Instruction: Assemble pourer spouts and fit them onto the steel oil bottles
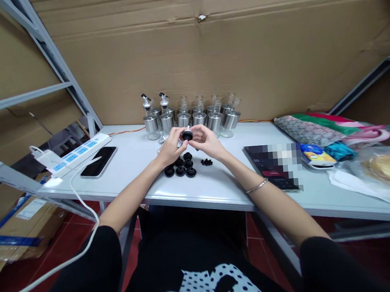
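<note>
My left hand [172, 146] and my right hand [206, 140] meet over the middle of the table, both with their fingers on a black ribbed stopper [187, 135] with a metallic part at its top. Below my left hand lie several black stoppers [180, 170] in a cluster. Several tiny black caps [207, 162] sit to their right. Metal parts [162, 143] show partly behind my left hand. Beyond my hands stand several glass bottles with steel sleeves [199, 118]; two at the left carry pour spouts [164, 100].
On the white table [198, 193], a power strip [82, 151] and a phone [99, 162] lie left, with a white cable hanging off the edge. A tablet [273, 169], snack packet [316, 154], patterned cloth [314, 131] and bagged food [388, 167] lie right. Cardboard stands behind.
</note>
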Action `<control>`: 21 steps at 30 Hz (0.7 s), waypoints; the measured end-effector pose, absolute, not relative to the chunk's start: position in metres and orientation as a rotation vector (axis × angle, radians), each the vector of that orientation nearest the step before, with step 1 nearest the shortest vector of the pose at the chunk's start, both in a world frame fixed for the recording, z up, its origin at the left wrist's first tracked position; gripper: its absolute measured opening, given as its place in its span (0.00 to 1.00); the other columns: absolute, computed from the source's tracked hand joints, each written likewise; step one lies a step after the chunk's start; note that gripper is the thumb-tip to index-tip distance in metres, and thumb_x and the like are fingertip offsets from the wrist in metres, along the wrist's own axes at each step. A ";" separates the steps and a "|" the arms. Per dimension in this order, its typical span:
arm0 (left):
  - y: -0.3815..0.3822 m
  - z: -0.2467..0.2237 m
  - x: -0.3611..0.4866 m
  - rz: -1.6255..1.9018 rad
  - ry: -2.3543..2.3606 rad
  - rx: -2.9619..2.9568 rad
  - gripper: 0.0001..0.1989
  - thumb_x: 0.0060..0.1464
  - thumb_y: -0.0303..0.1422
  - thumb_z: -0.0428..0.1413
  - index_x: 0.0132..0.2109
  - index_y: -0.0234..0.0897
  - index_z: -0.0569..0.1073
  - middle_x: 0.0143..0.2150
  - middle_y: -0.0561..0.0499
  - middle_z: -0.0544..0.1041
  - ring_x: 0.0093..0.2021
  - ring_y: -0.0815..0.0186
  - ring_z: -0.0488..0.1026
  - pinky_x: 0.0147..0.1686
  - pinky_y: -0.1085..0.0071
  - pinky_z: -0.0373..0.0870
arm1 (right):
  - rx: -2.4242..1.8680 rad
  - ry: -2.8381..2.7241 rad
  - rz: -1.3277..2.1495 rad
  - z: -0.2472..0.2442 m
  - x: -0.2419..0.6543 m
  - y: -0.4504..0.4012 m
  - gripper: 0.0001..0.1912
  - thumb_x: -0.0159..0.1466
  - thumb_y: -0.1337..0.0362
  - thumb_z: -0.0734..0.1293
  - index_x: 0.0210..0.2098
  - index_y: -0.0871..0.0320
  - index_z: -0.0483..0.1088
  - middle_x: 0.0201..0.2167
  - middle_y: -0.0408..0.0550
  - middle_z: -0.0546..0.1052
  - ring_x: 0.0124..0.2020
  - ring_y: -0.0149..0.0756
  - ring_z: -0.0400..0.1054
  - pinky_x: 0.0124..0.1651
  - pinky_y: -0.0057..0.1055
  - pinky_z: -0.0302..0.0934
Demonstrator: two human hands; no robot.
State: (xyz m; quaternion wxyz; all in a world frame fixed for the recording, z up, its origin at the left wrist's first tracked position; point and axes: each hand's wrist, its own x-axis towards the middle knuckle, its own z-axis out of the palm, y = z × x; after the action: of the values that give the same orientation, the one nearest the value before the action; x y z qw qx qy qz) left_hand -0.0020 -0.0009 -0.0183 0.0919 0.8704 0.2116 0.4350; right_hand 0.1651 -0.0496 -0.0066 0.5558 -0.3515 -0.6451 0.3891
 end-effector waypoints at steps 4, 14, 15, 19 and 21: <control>-0.002 -0.018 -0.002 1.296 0.596 2.610 0.17 0.59 0.34 0.47 0.55 0.34 0.62 0.48 0.43 0.66 0.43 0.63 0.69 0.47 0.65 0.69 | -0.838 -1.516 0.844 -0.007 0.164 -0.050 0.20 0.49 0.62 0.72 0.37 0.55 0.61 0.32 0.42 0.76 0.31 0.30 0.72 0.37 0.29 0.68; -0.007 -0.015 -0.001 1.306 0.572 2.634 0.15 0.62 0.36 0.45 0.53 0.34 0.62 0.48 0.42 0.66 0.42 0.63 0.68 0.46 0.65 0.68 | -0.959 -1.566 0.596 -0.003 0.163 -0.056 0.15 0.48 0.66 0.68 0.34 0.55 0.61 0.29 0.40 0.75 0.26 0.29 0.70 0.32 0.28 0.64; -0.007 -0.015 -0.001 1.308 0.571 2.632 0.15 0.62 0.36 0.45 0.53 0.34 0.62 0.48 0.43 0.66 0.42 0.63 0.68 0.45 0.65 0.69 | -0.967 -1.571 0.581 -0.002 0.163 -0.057 0.14 0.49 0.65 0.68 0.34 0.55 0.61 0.29 0.40 0.75 0.26 0.29 0.70 0.32 0.28 0.64; -0.008 -0.015 0.000 1.315 0.552 2.626 0.15 0.63 0.38 0.44 0.52 0.33 0.62 0.47 0.43 0.66 0.41 0.64 0.67 0.44 0.66 0.68 | -1.004 -1.583 0.550 -0.001 0.162 -0.059 0.14 0.49 0.64 0.68 0.33 0.55 0.61 0.29 0.41 0.75 0.26 0.30 0.71 0.31 0.28 0.64; -0.008 -0.015 0.000 1.311 0.553 2.623 0.15 0.63 0.39 0.44 0.52 0.33 0.62 0.47 0.43 0.66 0.40 0.64 0.67 0.44 0.66 0.68 | -1.016 -1.584 0.550 0.000 0.162 -0.060 0.14 0.48 0.64 0.69 0.33 0.55 0.61 0.29 0.41 0.75 0.26 0.31 0.71 0.30 0.28 0.64</control>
State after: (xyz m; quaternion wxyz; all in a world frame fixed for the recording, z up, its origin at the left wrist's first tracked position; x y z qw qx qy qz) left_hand -0.0001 -0.0084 -0.0148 0.0787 0.8763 0.1848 0.4380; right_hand 0.1621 -0.0595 0.0002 0.5568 -0.4304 -0.6712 0.2328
